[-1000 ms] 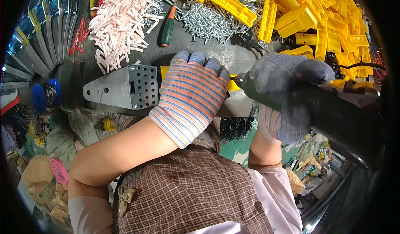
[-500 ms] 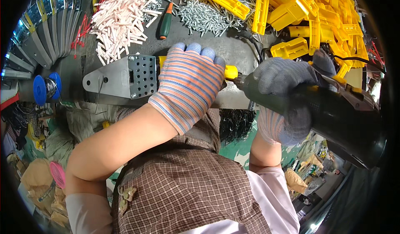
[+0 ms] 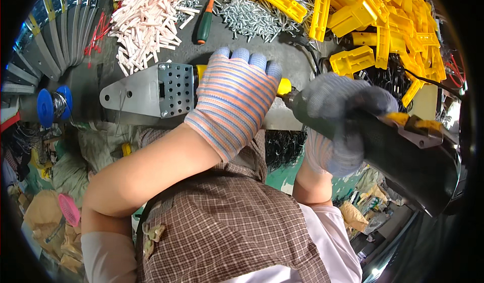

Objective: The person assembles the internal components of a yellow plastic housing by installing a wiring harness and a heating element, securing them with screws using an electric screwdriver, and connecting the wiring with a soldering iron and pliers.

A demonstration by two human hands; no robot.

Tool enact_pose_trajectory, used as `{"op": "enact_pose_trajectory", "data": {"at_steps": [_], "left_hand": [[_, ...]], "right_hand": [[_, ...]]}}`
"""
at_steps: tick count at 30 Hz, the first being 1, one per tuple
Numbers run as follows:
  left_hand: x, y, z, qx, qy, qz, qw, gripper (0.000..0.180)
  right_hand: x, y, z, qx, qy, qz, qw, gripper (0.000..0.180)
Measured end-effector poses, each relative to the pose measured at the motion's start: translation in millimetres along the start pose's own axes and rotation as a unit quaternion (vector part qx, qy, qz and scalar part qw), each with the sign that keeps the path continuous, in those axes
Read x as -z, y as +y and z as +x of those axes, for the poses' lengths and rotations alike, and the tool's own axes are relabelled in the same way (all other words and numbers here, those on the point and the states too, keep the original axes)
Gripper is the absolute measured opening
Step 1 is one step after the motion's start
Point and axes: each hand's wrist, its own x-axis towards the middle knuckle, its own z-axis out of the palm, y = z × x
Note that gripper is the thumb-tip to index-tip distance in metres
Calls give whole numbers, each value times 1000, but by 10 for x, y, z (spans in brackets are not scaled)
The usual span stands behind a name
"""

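Note:
My left hand [image 3: 236, 99], in a striped knit glove, is closed over the yellow plastic handle [image 3: 285, 86] of a grey metal tool with a perforated plate [image 3: 176, 90] and a tapered flat end. The handle's yellow end shows just past my fingers. On the right, my right hand [image 3: 337, 104], also gloved and slightly blurred, grips a dark power screwdriver [image 3: 406, 157]. Its nose points left and meets the handle's end, or nearly so; the exact contact cannot be made out.
Beyond my hands lie a pile of pale plugs [image 3: 146, 26], a green-handled screwdriver [image 3: 204, 26], heaped screws [image 3: 249, 18] and many yellow plastic parts [image 3: 383, 21]. At left are a blue wire spool [image 3: 45, 107] and curved metal strips [image 3: 63, 31]. The bench edge [image 3: 282, 124] runs near me.
My left hand and the metal tool have shifted slightly right. The power screwdriver's rear end has swung down toward me, and my right hand has moved a little left.

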Motion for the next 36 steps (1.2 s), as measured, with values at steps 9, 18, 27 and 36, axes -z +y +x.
{"op": "enact_pose_trajectory", "data": {"at_steps": [9, 18, 27, 36], "left_hand": [[125, -299, -448, -70, 270, -237, 931, 48], [-12, -456, -1108, -107, 176, -163, 965, 31], [-90, -464, -1056, -137, 216, -155, 954, 29], [-151, -425, -1026, -148, 240, -126, 951, 29]], "right_hand": [[-577, -457, 463, 96, -63, -29, 993, 76], [-727, 50, 861, 58, -293, -87, 950, 78], [-798, -308, 669, -272, -260, -378, 846, 38], [-655, 411, 671, -25, -267, 9, 963, 52]]}}
